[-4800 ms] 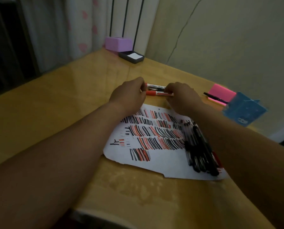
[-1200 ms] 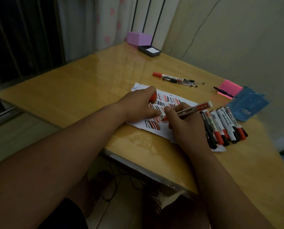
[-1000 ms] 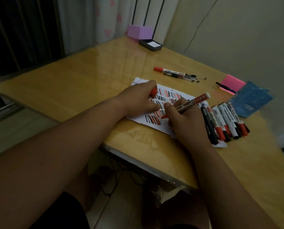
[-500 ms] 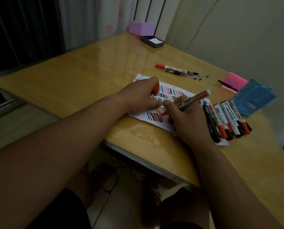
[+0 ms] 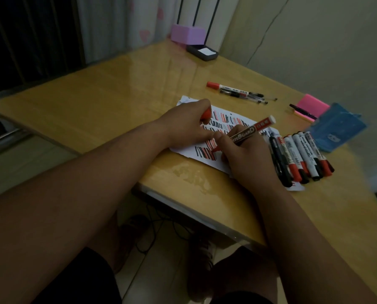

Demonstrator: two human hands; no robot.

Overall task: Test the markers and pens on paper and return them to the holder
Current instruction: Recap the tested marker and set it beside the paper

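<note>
Your right hand [image 5: 244, 159] pinches the red whiteboard marker [image 5: 250, 133] between thumb and fingers. Its tip is down on the paper [image 5: 186, 100] near the sheet's six o'clock edge, among rows of red and black strokes. Your left hand [image 5: 186, 127] rests on the sheet's nine o'clock side, with the fingers curled round what looks like the marker's red cap [image 5: 205, 115].

I judge you to be mid-test on this marker, and the return step has not begun. A row of capped markers [image 5: 299, 155] lies on the sheet's three o'clock end, just beside your right hand. More pens [image 5: 238, 93] lie on the worktop [image 5: 117, 102] at twelve o'clock. The blue holder [image 5: 337, 128] sits at two o'clock, apart from all of them, and I cannot tell whether it stands upright.

Next, lift the tip clear and bring the two hands together. Line the cap up squarely with the tip before you press it home, because a skewed push could smear ink on your fingers. Then the marker can go across to the holder.
</note>
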